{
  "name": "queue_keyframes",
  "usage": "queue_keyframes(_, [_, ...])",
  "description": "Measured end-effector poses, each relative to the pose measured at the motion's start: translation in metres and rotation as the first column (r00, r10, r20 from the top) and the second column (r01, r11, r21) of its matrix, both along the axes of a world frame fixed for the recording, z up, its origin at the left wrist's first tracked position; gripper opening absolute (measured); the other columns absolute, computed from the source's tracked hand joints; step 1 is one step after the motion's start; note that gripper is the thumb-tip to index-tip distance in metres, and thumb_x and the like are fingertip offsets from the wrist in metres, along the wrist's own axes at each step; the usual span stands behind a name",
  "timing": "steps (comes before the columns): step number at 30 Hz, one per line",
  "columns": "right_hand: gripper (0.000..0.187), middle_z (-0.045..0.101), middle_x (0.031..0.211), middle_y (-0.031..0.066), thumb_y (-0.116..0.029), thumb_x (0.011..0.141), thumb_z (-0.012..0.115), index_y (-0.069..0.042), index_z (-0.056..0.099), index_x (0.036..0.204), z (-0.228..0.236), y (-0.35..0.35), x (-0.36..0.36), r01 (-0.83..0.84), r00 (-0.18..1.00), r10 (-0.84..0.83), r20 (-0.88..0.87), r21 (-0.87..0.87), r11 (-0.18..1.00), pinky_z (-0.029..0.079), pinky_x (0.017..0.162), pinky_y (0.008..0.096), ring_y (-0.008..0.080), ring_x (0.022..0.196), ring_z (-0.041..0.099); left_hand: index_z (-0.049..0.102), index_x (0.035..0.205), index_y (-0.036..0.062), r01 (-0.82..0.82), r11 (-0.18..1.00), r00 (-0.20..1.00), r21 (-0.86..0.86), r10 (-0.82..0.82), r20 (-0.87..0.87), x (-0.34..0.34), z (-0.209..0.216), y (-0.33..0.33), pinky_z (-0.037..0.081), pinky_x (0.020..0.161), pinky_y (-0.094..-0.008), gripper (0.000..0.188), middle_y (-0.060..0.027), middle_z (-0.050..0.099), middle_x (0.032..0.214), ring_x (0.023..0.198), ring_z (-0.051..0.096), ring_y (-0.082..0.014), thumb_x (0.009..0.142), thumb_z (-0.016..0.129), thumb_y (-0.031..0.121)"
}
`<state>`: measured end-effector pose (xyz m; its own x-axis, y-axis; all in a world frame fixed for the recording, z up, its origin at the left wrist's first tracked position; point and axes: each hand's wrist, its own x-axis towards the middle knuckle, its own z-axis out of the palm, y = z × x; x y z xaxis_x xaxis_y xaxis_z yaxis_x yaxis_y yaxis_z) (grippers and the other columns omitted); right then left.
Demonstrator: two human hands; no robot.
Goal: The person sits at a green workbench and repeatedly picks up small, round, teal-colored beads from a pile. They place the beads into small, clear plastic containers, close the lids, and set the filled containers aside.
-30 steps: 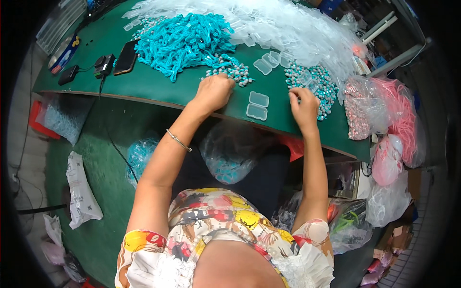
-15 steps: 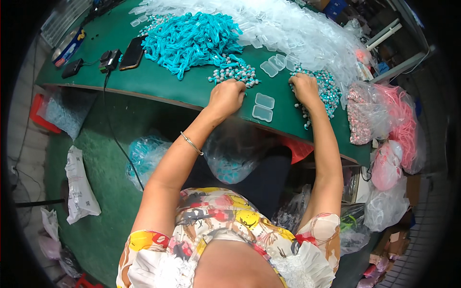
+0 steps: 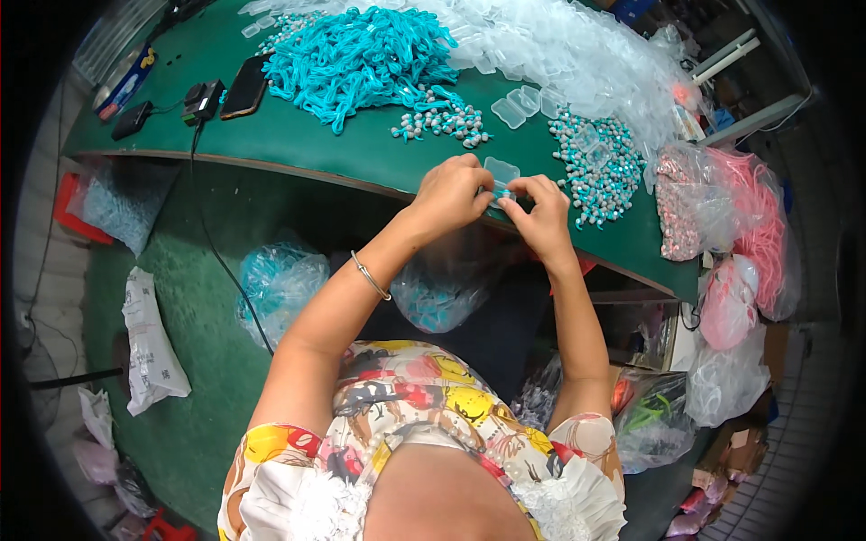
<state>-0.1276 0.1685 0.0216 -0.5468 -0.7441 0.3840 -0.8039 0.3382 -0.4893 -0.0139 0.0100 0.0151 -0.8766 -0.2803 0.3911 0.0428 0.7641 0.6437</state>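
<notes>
Head view: left hand [image 3: 451, 192] and right hand [image 3: 546, 219] curl over an open clear box [image 3: 502, 169], fingers' grip impossible to tell.

The heap of cords [image 3: 356, 68] is bright turquoise, on a deep green worktop [image 3: 298, 149]. Just right of the heap, small beads [image 3: 465, 126] pair pale grey with turquoise; farther right, a bigger bead pile [image 3: 595, 196] repeats those two colours. Colourless, whitish-clear cases [image 3: 550, 45] spread right of the heap, and the small box [image 3: 502, 169] to its lower right is clear too. Left of the heap, the phone [image 3: 244, 87] is black. Far right of it, bagged cords [image 3: 758, 216] are pink. Below it, the shirt [image 3: 469, 406] mixes white, yellow, red and grey in a bold print.
</notes>
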Motion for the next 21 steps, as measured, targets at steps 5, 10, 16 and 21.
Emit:
queue_keyframes(5, [0.021, 0.063, 0.087, -0.0002, -0.025, 0.076, 0.078, -0.013, 0.07, 0.092, 0.003, 0.0, -0.007, -0.032, 0.998, 0.029, 0.051, 0.066, 0.997, 0.039, 0.082, 0.0408, 0.0211, 0.087, 0.06, 0.071, 0.088, 0.0062, -0.021, 0.999, 1.0, -0.024, 0.021, -0.001, 0.0, -0.003, -0.001, 0.05, 0.074, -0.0438, 0.013, -0.0112, 0.063, 0.088, 0.087, 0.063, -0.0321, 0.08, 0.072, 0.017])
queue_keyframes(10, [0.019, 0.064, 0.087, 0.0004, -0.025, 0.078, 0.076, -0.012, 0.071, 0.091, 0.005, 0.004, -0.014, -0.074, 0.988, 0.06, 0.14, 0.097, 0.992, 0.038, 0.081, 0.0406, 0.0211, 0.086, 0.06, 0.067, 0.102, 0.0069, -0.012, 1.0, 1.0, 0.02, 0.011, 0.001, 0.004, -0.004, -0.002, 0.05, 0.074, -0.0445, 0.027, -0.012, 0.062, 0.089, 0.088, 0.063, -0.0333, 0.079, 0.073, 0.021])
queue_keyframes(16, [0.01, 0.067, 0.081, 0.0068, -0.015, 0.081, 0.072, -0.007, 0.071, 0.087, 0.018, -0.016, -0.028, -0.128, 0.985, 0.128, 0.113, -0.006, 0.992, 0.05, 0.064, 0.0348, 0.0222, 0.07, 0.065, 0.063, 0.11, 0.0084, 0.019, 0.99, 1.0, -0.14, -0.017, 0.015, 0.007, -0.004, -0.006, 0.049, 0.079, -0.0458, 0.041, -0.0122, 0.059, 0.095, 0.093, 0.061, -0.0337, 0.076, 0.076, 0.027])
queue_keyframes(21, [0.012, 0.069, 0.086, 0.0092, -0.016, 0.082, 0.07, -0.008, 0.072, 0.091, 0.02, -0.108, -0.048, -0.227, 0.974, 0.226, -0.035, -0.062, 0.972, 0.051, 0.073, 0.0399, 0.0266, 0.081, 0.067, 0.064, 0.107, 0.0087, 0.04, 0.985, 0.999, -0.169, -0.039, 0.004, 0.009, -0.007, -0.01, 0.047, 0.08, -0.0449, 0.04, -0.0106, 0.058, 0.092, 0.093, 0.059, -0.0319, 0.075, 0.078, 0.028])
